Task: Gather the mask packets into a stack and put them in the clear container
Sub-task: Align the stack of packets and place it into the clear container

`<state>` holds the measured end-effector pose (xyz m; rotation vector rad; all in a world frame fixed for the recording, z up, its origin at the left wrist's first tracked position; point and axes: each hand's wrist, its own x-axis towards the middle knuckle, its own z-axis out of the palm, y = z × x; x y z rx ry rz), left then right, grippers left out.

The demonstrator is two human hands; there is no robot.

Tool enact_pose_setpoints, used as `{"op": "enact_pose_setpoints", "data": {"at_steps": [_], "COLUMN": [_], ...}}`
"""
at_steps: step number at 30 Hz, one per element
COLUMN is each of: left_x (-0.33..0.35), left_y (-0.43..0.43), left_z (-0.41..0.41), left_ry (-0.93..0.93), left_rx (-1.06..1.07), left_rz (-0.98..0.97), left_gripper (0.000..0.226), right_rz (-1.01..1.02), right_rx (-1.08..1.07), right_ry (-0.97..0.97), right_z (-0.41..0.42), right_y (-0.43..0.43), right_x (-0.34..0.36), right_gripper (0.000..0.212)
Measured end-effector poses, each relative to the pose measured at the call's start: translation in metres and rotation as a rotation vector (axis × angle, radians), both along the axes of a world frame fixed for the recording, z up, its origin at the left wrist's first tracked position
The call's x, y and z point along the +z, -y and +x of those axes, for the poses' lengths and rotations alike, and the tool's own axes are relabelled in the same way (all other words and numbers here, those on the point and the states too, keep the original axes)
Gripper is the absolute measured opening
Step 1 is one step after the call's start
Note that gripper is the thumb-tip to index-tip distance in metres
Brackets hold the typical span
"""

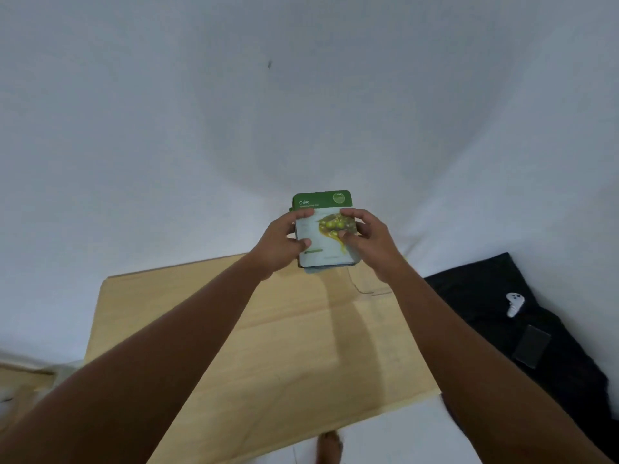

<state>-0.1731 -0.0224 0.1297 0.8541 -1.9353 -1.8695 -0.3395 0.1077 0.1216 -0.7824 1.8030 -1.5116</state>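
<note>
A stack of mask packets (322, 200) is held up in front of me, above the far edge of a light wooden table (268, 346). The top packet is green and white, labelled "Olive", with a picture of olives. My left hand (284, 239) grips the stack's left side, thumb on the front. My right hand (365, 239) grips its right side, thumb over the olive picture. Lower packets peek out under the bottom edge. A faint clear container (368, 289) stands on the table just below the stack; only thin outlines of its rim show.
A black cloth (536, 329) lies on the floor to the right, with a white controller (514, 303) and a dark flat device (532, 345) on it. A white wall fills the background. My foot (330, 447) shows below the table's near edge.
</note>
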Motion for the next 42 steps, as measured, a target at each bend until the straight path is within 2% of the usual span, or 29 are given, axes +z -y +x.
{"op": "enact_pose_setpoints", "data": {"at_steps": [4,8,12,17,24,27,30,32,37,40,42], "left_x": [-0.016,-0.048,-0.080,-0.100,-0.119,-0.121,-0.124,-0.130,-0.138,-0.135,-0.130], "left_y": [-0.021,-0.051,-0.068,-0.076,-0.072,-0.074,-0.082,-0.091,-0.099,-0.100,-0.097], "left_z": [-0.057,-0.105,-0.136,-0.162,-0.183,-0.191,-0.198,-0.201,-0.194,-0.191,-0.189], "left_ry": [0.009,0.111,0.188,0.275,0.485,0.672,0.915,1.046,0.958,1.029,1.148], "left_rx": [0.023,0.011,-0.012,0.000,-0.095,-0.236,-0.398,-0.438,-0.242,-0.311,-0.385], "left_rz": [0.134,0.165,0.134,0.074,0.032,-0.105,-0.376,-0.447,-0.465,-0.605,-0.855], "left_gripper": [0.056,0.062,0.065,0.065,0.083,0.084,0.089,0.093,0.094,0.095,0.088], "right_rz": [0.086,0.220,0.346,0.450,0.560,0.624,0.701,0.734,0.659,0.652,0.604], "right_rx": [-0.046,-0.072,-0.056,-0.004,0.097,0.152,0.256,0.263,0.201,0.160,0.053], "right_ry": [-0.020,-0.077,-0.080,-0.187,-0.271,-0.347,-0.478,-0.440,-0.422,-0.380,-0.171], "right_z": [-0.048,-0.086,-0.111,-0.125,-0.128,-0.128,-0.126,-0.124,-0.117,-0.115,-0.115], "right_y": [-0.024,-0.050,-0.065,-0.058,-0.037,-0.031,-0.027,-0.029,-0.032,-0.029,-0.025], "right_x": [-0.004,-0.034,-0.061,-0.088,-0.109,-0.113,-0.120,-0.121,-0.128,-0.131,-0.133], "right_gripper": [0.039,0.042,0.047,0.052,0.056,0.057,0.056,0.055,0.051,0.048,0.032]}}
